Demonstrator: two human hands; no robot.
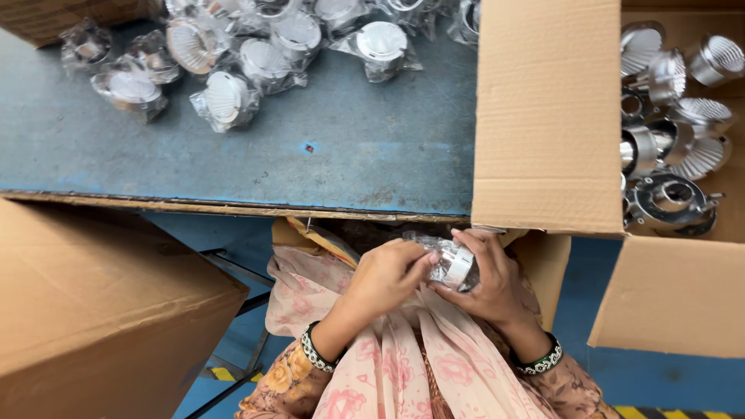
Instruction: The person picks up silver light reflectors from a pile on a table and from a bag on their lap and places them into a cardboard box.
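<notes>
While bagged fittings [225, 99] lie across the blue table [349, 147], the left hand [384, 275] and right hand [489, 283] both pinch a half-wrapped metal fitting [452, 264], steadying it in its clear bag

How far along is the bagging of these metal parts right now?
Done: about a dozen bagged parts lie on the blue table. In hand: the left hand and right hand together hold one part in clear plastic, over the lap. Left: a pile of bare metal parts sits in the open cardboard box on the right.
</notes>
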